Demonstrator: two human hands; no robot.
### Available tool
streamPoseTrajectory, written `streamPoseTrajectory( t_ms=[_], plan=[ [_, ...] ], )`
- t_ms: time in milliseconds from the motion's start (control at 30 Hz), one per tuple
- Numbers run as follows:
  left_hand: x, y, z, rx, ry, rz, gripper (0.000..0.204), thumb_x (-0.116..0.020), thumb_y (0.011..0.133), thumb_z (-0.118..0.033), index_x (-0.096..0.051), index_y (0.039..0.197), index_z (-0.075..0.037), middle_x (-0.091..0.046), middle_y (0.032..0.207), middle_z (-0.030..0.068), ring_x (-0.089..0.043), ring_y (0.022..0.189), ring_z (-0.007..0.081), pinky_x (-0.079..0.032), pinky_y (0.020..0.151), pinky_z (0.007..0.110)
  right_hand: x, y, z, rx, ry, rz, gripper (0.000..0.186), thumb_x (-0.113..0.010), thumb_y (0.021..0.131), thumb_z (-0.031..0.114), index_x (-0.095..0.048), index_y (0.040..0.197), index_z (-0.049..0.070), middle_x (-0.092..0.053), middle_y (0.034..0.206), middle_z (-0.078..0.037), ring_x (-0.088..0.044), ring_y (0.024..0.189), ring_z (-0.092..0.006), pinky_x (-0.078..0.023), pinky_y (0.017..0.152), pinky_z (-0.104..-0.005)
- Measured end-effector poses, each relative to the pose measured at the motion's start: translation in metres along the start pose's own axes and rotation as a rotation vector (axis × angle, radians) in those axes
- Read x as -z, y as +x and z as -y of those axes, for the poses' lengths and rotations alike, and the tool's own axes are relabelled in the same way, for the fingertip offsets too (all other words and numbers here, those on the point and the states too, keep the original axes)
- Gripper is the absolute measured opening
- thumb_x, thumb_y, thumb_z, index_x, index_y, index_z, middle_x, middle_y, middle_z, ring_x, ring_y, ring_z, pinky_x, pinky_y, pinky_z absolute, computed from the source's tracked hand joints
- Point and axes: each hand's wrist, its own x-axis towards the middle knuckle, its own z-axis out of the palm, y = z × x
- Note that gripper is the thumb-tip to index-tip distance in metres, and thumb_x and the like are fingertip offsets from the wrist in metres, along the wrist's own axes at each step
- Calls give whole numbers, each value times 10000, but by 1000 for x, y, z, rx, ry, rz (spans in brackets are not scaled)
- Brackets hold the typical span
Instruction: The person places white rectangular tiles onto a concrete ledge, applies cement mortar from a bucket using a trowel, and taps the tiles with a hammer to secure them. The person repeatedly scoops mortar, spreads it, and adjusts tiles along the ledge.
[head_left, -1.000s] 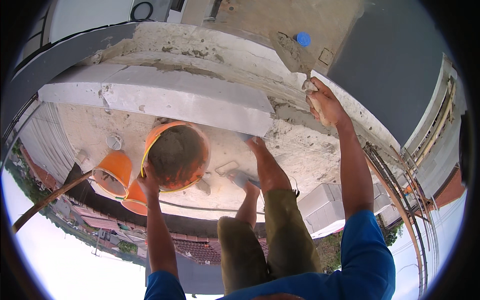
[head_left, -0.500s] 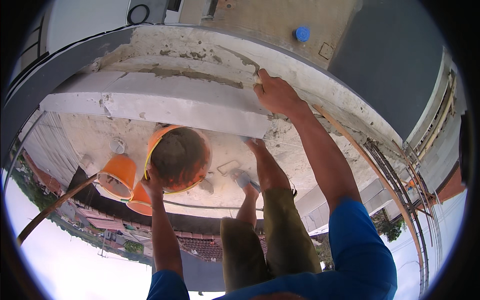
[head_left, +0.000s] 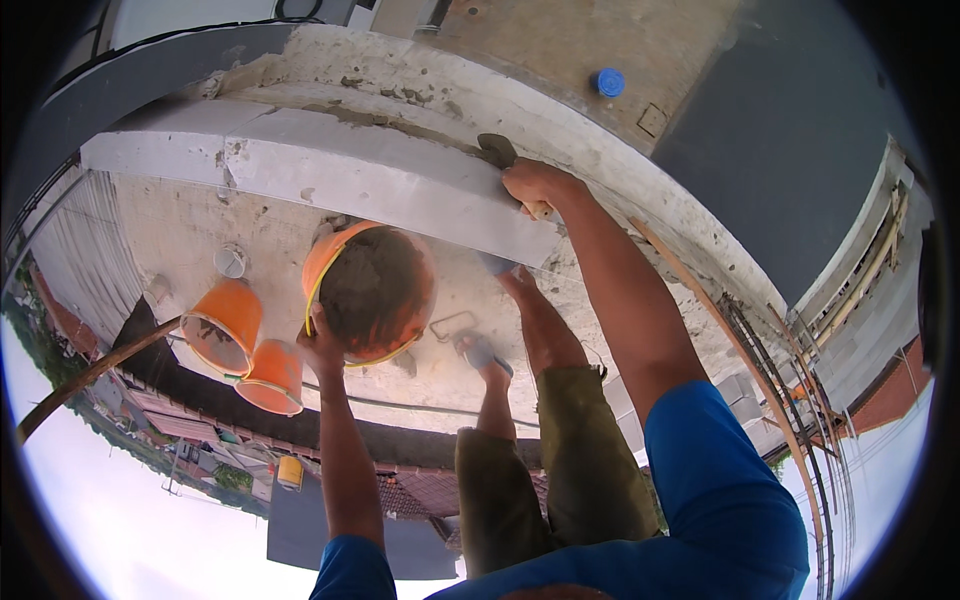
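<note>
Trowel [head_left: 496,150] at upper center of the frame, with rounded grey blade directed toward the upper left, close to the far edge of a row of pale grey blocks [head_left: 340,170]. Clenched around its handle, right hand [head_left: 545,187], with the light-colored butt protruding below the fist. Blade near the dark mortar strip [head_left: 400,128] along the back of the blocks; contact with it impossible to tell.

Left of center, large orange bucket [head_left: 322,258], seen from above and holding grey mortar [head_left: 375,280]. At its lower-left rim, left hand [head_left: 322,345], with fingers curled over the edge beside a yellow handle [head_left: 385,360] — inside the grip or merely alongside, impossible to tell.

Farther out, at left: one orange pail [head_left: 238,315], a second pail [head_left: 275,367] just beside it, and a small whitish can [head_left: 230,261] above the pair. Wooden pole [head_left: 95,385] slanting in from the left margin. Right of the large bucket, bent metal loop [head_left: 455,322] near a sandaled foot [head_left: 480,352]. Toward the top: rough pale ledge [head_left: 430,75] arching behind the blocks and, beyond it, blue round container [head_left: 609,82] on a brown surface. At right: wooden strip [head_left: 700,288] running toward the lower right. Along the lower edge: blue shirt [head_left: 710,460] and olive trousers [head_left: 590,450] — with tiled roofs [head_left: 405,497] to the left.
</note>
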Motion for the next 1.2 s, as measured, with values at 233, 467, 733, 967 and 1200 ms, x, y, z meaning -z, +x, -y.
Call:
streamPoseTrajectory(
  t_ms=[233, 467, 733, 967, 1200],
  plan=[
    [-3, -8, -13, 47, 30, 8, 659, -636, 1085, -521, -750, 972, 118, -701, 711, 163, -596, 662, 214, -491, 638, 464, 1, 29, 102, 48, 237, -22, 329, -432, 1052, 186, -668, 1076, -42, -711, 899, -147, -702, 690, -223, -569, 580, -402],
    [-16, -13, -17, 25, -27, -38, 634, -641, 1090, -490, -723, 911, 113, -643, 650, 144, -534, 634, 189, -447, 599, 453, 3, 63, 182, 228, 296, 4, 374, -426, 1091, 256, -624, 1268, -7, -726, 1002, -119, -711, 751, -196, -593, 620, -373],
    [-15, -16, -30, 54, 45, -1, 615, -632, 1101, -474, -734, 945, 112, -645, 665, 124, -524, 645, 179, -447, 595, 442, 30, 48, 154, 520, 646, 293, 378, -546, 1087, 436, -599, 1168, 71, -608, 855, -59, -570, 598, -128, -459, 486, -318],
    [-8, -7, -11, 45, 100, -43, 735, -618, 1068, -607, -702, 866, 95, -622, 652, 108, -559, 654, 189, -450, 596, 439, 58, -37, -24, 541, 1073, 200, 442, -508, 1109, 356, -520, 1453, 78, -578, 782, -40, -493, 479, -109, -402, 397, -298],
    [4, 0, -6, 51, 97, -12, 740, -619, 1038, -634, -748, 969, 92, -721, 738, 189, -696, 697, 308, -515, 648, 490, 62, -108, -160, 291, 742, -755, 435, -536, 1097, 329, -498, 1460, 91, -660, 854, -127, -641, 634, -276, -534, 597, -432]
  ],
)
